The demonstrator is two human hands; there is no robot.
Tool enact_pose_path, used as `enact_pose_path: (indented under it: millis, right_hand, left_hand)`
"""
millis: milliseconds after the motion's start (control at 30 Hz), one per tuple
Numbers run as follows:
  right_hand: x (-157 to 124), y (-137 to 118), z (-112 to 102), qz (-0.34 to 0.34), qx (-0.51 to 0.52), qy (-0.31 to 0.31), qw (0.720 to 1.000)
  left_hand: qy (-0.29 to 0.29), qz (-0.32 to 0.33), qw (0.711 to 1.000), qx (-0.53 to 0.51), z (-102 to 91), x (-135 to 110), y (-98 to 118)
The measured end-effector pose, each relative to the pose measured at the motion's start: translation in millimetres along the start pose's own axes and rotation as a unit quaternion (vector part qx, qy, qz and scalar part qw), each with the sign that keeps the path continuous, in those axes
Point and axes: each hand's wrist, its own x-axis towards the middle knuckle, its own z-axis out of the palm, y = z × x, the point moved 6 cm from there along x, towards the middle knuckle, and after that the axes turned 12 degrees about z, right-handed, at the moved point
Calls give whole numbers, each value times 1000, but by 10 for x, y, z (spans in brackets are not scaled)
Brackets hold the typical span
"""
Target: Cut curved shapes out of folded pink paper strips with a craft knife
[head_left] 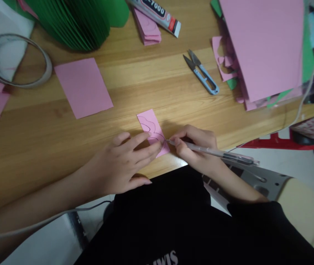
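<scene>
Right grip (198,156) pinches slim clear plastic pen (215,150); left grip (126,158), loosely spread, pins pink paper rectangle (154,127) (anti-skid, presumably).

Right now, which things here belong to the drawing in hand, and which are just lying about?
In use:
pink slip with curved lines, partly under the left hand
pen, held in the right hand

Apparently just lying about:
blue-handled snips
labelled tube
tape roll
plain pink sheet
green pleated paper
paper stack
</scene>
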Motion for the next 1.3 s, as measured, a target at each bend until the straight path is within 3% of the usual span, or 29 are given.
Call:
enact_pose_path:
  millis: [500,800,1033,1300]
  right_hand:
    - [-14,-9,-11,3,-2,0,1000]
    - [-16,-41,-13,-21,-5,12,1000]
    - [-65,-61,-3,19,-10,34,999]
    - [-117,-26,14,39,-15,50,998]
  left_hand:
    - [-20,22,999,16,-10,3,-2]
    - [-2,16,997,-74,-66,-8,-98]
    - [26,23,994,-102,-104,-2,-156]
    - [10,47,996,-72,-112,16,-144]
